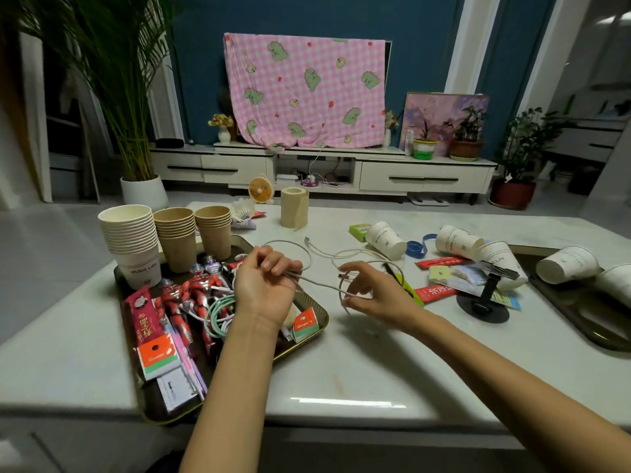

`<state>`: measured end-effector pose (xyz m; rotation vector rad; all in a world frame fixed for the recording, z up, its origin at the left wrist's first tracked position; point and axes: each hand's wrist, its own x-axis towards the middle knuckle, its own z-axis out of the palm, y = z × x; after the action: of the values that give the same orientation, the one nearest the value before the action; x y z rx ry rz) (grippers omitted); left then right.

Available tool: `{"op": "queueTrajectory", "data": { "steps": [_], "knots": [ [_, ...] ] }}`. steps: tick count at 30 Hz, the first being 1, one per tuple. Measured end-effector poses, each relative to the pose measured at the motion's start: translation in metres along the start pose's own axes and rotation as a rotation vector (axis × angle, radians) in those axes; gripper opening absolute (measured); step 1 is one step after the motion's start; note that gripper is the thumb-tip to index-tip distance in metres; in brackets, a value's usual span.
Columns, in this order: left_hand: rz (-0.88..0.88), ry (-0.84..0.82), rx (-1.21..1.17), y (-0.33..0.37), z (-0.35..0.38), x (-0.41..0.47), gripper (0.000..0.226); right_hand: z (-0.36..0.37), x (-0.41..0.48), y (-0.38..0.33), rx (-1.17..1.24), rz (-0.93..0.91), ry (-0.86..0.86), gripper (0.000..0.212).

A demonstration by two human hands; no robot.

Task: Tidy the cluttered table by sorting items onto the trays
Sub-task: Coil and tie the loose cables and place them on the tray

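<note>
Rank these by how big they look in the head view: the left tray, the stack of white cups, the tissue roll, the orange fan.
1. left tray
2. stack of white cups
3. tissue roll
4. orange fan, barely smaller than the roll; it sits farther back, so that order is unsure.

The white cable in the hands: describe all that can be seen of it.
The white cable is thin, pale and looks like a rubber-coated charging lead. The left hand grips several gathered loops; the right hand pinches another loop, with a strand running between them. Further loose curves trail on the table behind, ending in a small plug.
</note>
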<state>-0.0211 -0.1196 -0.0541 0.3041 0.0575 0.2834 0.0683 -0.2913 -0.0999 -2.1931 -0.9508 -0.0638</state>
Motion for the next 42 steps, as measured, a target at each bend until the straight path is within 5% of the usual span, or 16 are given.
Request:
{"op": "queueTrajectory", "data": {
  "steps": [3, 5, 9, 14, 17, 21, 25, 27, 35, 42],
  "knots": [
    [0.016, -0.016, -0.013, 0.011, -0.003, 0.001, 0.035, -0.015, 0.0, 0.01, 0.373, 0.181, -0.097, 0.07],
    [0.03, -0.03, -0.017, 0.02, -0.005, 0.001, 0.036, -0.029, 0.001, 0.019, 0.696, 0.315, -0.145, 0.067],
    [0.058, -0.066, -0.005, 0.026, -0.005, -0.003, 0.046, -0.048, 0.007, 0.035, 1.064, 0.456, 0.131, 0.047],
    [0.091, -0.1, 0.03, 0.025, 0.003, -0.007, 0.049, -0.062, 0.007, 0.044, 1.23, 0.504, 0.399, 0.038],
    [0.088, -0.13, 0.058, 0.024, 0.007, -0.01, 0.052, -0.062, 0.008, 0.025, 0.929, 0.484, 0.496, 0.037],
    [0.058, -0.149, 0.062, 0.016, 0.012, -0.012, 0.056, -0.046, 0.003, -0.029, 0.601, 0.164, 0.565, 0.035],
    [0.083, -0.169, 0.039, 0.017, 0.013, -0.015, 0.054, -0.011, -0.023, -0.056, 0.138, -0.12, 0.091, 0.032],
    [0.102, -0.185, 0.027, 0.021, 0.014, -0.017, 0.054, 0.008, -0.032, -0.056, -0.075, -0.218, -0.017, 0.04],
    [0.126, -0.233, 0.0, 0.032, 0.015, -0.021, 0.049, 0.021, -0.006, -0.043, -0.039, -0.211, 0.054, 0.015],
    [0.124, -0.262, 0.03, 0.034, 0.017, -0.025, 0.034, -0.008, 0.041, -0.02, -0.394, -0.189, 0.191, 0.021]
  ]
}}
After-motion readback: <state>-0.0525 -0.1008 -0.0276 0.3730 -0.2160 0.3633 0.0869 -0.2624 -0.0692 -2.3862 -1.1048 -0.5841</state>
